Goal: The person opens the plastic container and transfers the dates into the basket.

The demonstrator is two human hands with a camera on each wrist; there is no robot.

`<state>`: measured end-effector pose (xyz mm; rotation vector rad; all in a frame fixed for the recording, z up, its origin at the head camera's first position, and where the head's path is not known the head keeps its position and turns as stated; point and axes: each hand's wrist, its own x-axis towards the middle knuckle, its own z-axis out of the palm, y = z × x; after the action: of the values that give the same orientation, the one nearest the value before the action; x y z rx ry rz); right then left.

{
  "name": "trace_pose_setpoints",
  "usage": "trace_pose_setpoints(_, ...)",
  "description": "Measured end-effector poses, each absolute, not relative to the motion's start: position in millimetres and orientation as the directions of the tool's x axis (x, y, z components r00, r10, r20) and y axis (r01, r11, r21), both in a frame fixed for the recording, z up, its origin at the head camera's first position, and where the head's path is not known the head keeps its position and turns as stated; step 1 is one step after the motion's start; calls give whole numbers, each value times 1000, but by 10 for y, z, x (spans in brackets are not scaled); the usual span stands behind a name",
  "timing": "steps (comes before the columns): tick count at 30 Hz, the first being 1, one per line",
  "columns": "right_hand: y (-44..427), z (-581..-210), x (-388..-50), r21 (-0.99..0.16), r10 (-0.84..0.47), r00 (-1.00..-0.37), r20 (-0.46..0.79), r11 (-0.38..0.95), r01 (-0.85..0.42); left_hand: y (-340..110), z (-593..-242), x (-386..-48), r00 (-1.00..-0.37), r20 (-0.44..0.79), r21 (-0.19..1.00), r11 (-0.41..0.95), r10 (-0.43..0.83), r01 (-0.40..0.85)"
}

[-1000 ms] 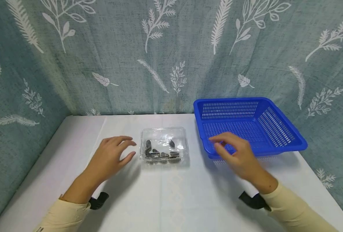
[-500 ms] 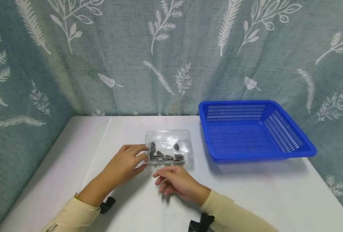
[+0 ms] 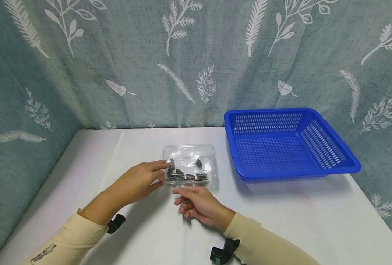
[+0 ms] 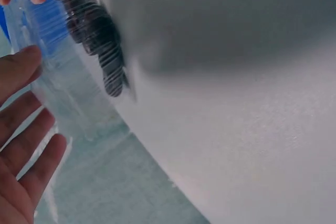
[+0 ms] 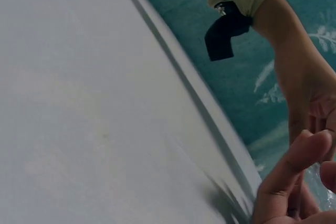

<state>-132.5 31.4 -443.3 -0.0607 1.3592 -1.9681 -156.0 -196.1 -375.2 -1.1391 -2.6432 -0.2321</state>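
Observation:
A clear plastic clamshell box (image 3: 189, 150) lies on the table with several dark oval pieces (image 3: 184, 177) inside, mostly along its front side. Their kind is hard to tell through the plastic. My left hand (image 3: 139, 183) rests its fingers on the box's left edge, the index stretched over the top. In the left wrist view, spread fingers (image 4: 44, 163) lie against the clear wall, and the dark pieces (image 4: 94, 35) show behind ribbed plastic. My right hand (image 3: 202, 206) hovers just in front of the box, fingers loosely bent, holding nothing; whether its thumb side touches is unclear.
A blue slotted plastic basket (image 3: 285, 177) stands to the right of the box, with nothing inside. Both stand on a white-covered table (image 3: 142, 239). A patterned teal curtain (image 3: 133, 48) hangs behind and at both sides. Each wrist carries a black strapped mount (image 3: 227, 252).
My right hand has swung left from above the basket to the front of the box. My left hand has moved right and now touches the box's left edge. The box has stayed in place.

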Motion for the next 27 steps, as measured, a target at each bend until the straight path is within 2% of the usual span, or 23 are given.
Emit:
trace_pose_setpoints(8,280,-4476,-1285,-818,-570,-754,-326,-230,527,-1977,-3735,-1499,-665,274,49,681,694,731)
trace_pose_setpoints(15,310,-4446,-1295,-842,-526,-786,-324,-218,493,-1924,-3699,-1473,-662,279,55,677,696,734)
trace_pose_setpoints(27,266,-4451,-1268,-839,-505,-795,-337,-222,497,-1948,-3679,-1428,-671,271,73,681,690,729)
